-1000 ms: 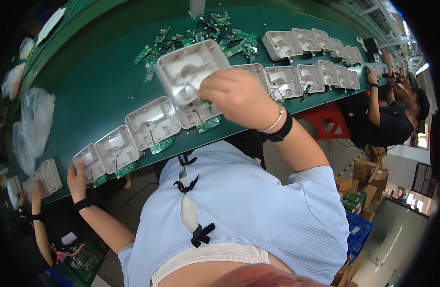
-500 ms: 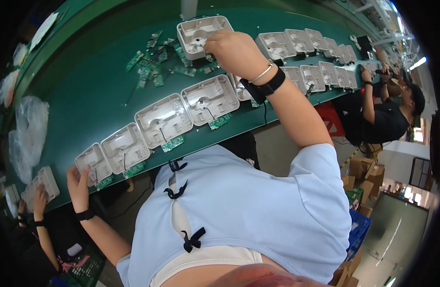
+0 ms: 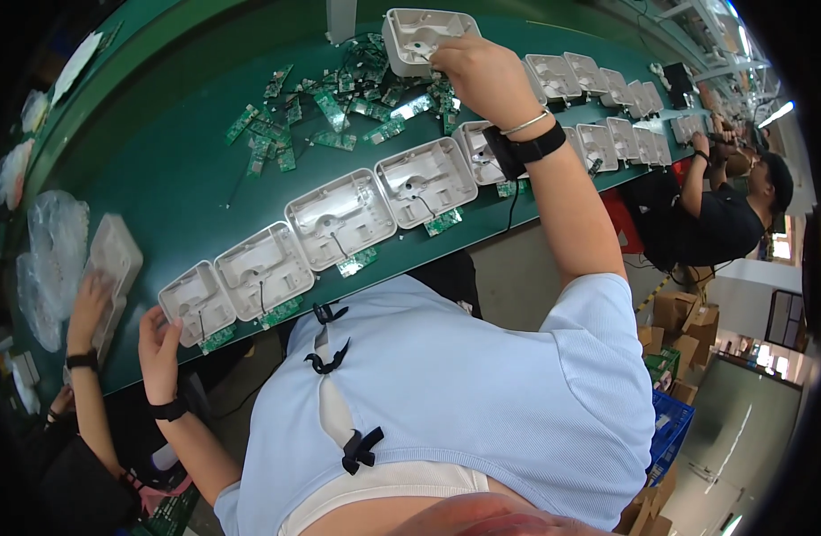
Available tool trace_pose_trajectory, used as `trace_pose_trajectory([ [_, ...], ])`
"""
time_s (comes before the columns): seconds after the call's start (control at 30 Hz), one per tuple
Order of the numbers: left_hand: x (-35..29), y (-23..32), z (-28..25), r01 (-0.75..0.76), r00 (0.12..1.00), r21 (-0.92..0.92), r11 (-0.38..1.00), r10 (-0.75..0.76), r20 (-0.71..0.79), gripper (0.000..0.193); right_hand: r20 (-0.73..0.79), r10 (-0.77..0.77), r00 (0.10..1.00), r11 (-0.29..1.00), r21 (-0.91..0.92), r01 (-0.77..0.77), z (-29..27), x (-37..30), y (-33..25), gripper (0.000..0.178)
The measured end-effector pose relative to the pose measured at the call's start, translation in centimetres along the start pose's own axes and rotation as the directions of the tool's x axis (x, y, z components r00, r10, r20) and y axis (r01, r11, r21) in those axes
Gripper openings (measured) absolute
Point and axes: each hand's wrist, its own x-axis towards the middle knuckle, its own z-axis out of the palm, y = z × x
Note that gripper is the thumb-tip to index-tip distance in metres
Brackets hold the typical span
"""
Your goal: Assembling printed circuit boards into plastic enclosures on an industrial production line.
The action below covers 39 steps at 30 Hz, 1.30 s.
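Observation:
My left hand (image 3: 158,348) rests against the left end of a row of white plastic housings, its thumb and fingers apart beside the end housing (image 3: 198,304). Each housing in the near row, such as the wide one (image 3: 341,219), lies open side up with a black wire running to a green circuit board (image 3: 357,261) at its near edge. Farther off, my right hand (image 3: 486,79) is closed on the near right wall of another white housing (image 3: 406,45). Its fingertips are partly hidden, and a circuit board (image 3: 442,94) shows below them.
Loose circuit boards (image 3: 330,109) lie heaped on the green table (image 3: 187,196). More housings (image 3: 553,76) stand in two rows at right. Plastic bags (image 3: 49,268) lie at left, where another person's hand (image 3: 91,308) holds a white housing (image 3: 116,255). A person (image 3: 732,214) works at far right.
The near row has slid right, with my left hand following at its end. My right hand and its housing moved right and away, uncovering more boards. The neighbour's hand brought a housing nearer.

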Motion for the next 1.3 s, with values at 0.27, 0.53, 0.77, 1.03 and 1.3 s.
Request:
trace_pose_trajectory([
  [0.27, -0.6, 1.0, -0.3, 0.055, 0.998, -0.115, 0.992, -0.050, 0.046, 0.042, -0.056, 0.016, 0.998, 0.997, 0.077, -0.012, -0.2, -0.7, -1.9, 0.019],
  [0.53, -0.6, 0.9, -1.5, 0.100, 0.988, -0.157, 0.983, -0.079, 0.132, 0.042, -0.111, -0.009, 0.994, 0.986, 0.164, 0.028, -3.0, -0.7, -6.6, 0.020],
  [0.77, 0.2, 1.8, -2.2, 0.135, 0.974, -0.110, 0.985, -0.111, 0.199, 0.042, -0.111, 0.029, 0.993, 0.986, 0.166, -0.010, -3.7, -1.9, -7.0, 0.022],
  [1.03, 0.0, 2.1, -3.2, 0.139, 0.974, -0.074, 0.988, -0.122, 0.192, 0.047, -0.132, 0.097, 0.987, 0.991, 0.102, -0.084, -4.9, -4.1, -3.2, 0.022],
  [1.3, -1.0, 5.7, -3.9, -0.035, 0.994, 0.062, 0.997, 0.028, 0.108, 0.054, -0.090, 0.198, 0.976, 0.978, -0.054, -0.203, -9.7, -9.1, 4.0, 0.020],
])
